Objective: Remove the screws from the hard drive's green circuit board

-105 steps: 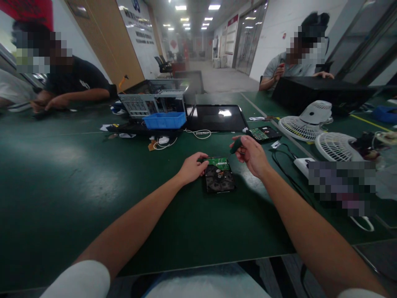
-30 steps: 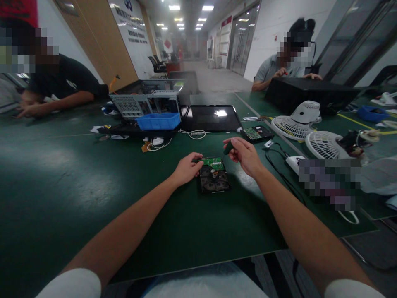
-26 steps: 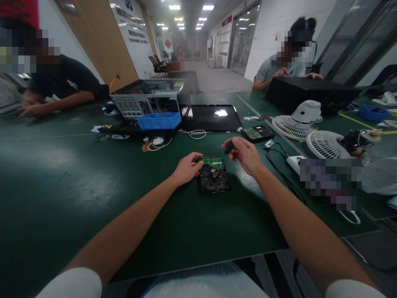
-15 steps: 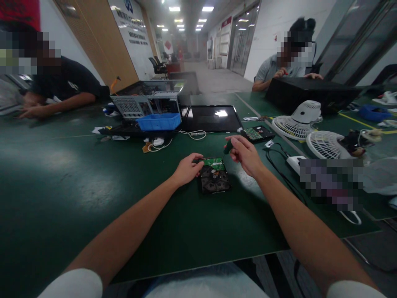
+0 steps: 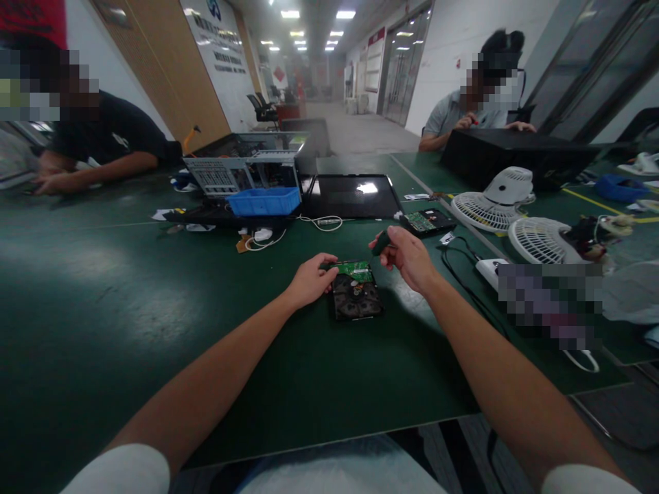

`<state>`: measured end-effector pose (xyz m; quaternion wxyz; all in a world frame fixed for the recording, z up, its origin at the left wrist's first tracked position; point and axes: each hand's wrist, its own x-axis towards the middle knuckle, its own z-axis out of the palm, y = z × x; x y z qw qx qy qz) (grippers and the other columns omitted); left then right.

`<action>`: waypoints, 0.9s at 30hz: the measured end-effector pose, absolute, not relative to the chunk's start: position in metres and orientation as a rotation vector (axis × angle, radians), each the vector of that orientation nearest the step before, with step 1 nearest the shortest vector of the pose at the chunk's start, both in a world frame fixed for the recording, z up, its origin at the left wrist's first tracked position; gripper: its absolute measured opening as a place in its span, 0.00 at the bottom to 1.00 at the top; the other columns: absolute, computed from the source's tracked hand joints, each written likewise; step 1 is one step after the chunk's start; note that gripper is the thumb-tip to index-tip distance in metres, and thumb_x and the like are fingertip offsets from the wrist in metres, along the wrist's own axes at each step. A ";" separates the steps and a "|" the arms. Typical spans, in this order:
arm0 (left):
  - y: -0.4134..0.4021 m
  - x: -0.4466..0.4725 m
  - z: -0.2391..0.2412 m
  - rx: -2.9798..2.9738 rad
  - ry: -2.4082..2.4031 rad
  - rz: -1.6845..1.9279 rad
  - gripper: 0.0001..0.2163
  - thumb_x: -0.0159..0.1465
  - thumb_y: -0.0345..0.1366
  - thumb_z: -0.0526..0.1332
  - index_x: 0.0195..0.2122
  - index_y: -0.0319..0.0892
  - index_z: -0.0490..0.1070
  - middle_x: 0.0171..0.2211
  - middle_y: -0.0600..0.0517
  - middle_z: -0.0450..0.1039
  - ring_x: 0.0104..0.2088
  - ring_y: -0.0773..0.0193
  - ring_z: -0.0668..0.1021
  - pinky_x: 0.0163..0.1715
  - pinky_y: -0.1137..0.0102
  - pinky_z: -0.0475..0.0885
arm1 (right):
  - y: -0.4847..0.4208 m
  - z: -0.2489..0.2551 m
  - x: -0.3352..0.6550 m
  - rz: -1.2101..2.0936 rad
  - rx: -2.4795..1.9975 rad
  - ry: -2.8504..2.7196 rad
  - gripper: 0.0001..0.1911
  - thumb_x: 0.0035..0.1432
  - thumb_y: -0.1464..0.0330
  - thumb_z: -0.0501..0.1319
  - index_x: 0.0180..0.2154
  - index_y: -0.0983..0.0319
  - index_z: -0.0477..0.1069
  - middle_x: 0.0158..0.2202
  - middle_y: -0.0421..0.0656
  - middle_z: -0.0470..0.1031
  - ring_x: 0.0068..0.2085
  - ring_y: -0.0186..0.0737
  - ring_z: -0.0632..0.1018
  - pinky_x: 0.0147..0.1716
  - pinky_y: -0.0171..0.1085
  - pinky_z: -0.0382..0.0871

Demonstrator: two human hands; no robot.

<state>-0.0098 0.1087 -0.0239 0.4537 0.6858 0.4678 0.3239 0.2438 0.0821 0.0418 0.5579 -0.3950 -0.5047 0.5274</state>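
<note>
A hard disk drive (image 5: 356, 300) lies on the green tabletop with its green circuit board facing up. My left hand (image 5: 310, 281) grips the drive's upper left side between thumb and fingers. Above the drive's far right corner, my right hand (image 5: 409, 259) is closed around a dark green screwdriver handle (image 5: 381, 243). The screwdriver's shaft is too thin and dim to make out clearly. Beyond my right hand lies a second hard drive (image 5: 428, 221).
An opened computer case (image 5: 244, 171) stands behind a blue tray (image 5: 265, 202), beside a dark glossy panel (image 5: 353, 195). White fan parts (image 5: 487, 206) and a power strip (image 5: 491, 271) with cables lie at right. Two people sit across the table, one near a black case (image 5: 515, 156).
My right hand has tilted slightly, with the screwdriver handle shifting a little. My left hand and the drive stay in place. The person at left has lowered their hands slightly.
</note>
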 end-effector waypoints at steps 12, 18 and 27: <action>0.108 -0.009 -0.023 1.696 1.156 0.807 0.17 0.69 0.39 0.63 0.58 0.41 0.70 0.38 0.50 0.78 0.24 0.70 0.77 0.24 0.74 0.74 | 0.080 0.044 0.242 1.252 -0.903 -1.190 0.21 0.60 0.49 0.66 0.39 0.60 0.77 0.42 0.47 0.82 0.25 0.32 0.74 0.17 0.32 0.58; 0.107 -0.008 -0.023 1.689 1.149 0.814 0.17 0.69 0.38 0.63 0.58 0.41 0.69 0.37 0.50 0.78 0.24 0.70 0.76 0.24 0.74 0.74 | 0.080 0.044 0.244 1.247 -0.939 -1.186 0.20 0.61 0.50 0.66 0.43 0.59 0.78 0.40 0.45 0.81 0.24 0.31 0.71 0.16 0.32 0.49; 0.105 -0.007 -0.022 1.693 1.116 0.861 0.17 0.69 0.37 0.63 0.58 0.40 0.69 0.48 0.45 0.77 0.23 0.72 0.76 0.22 0.74 0.74 | 0.080 0.043 0.243 1.211 -0.942 -1.213 0.19 0.60 0.50 0.67 0.40 0.59 0.79 0.39 0.44 0.80 0.25 0.31 0.72 0.17 0.32 0.51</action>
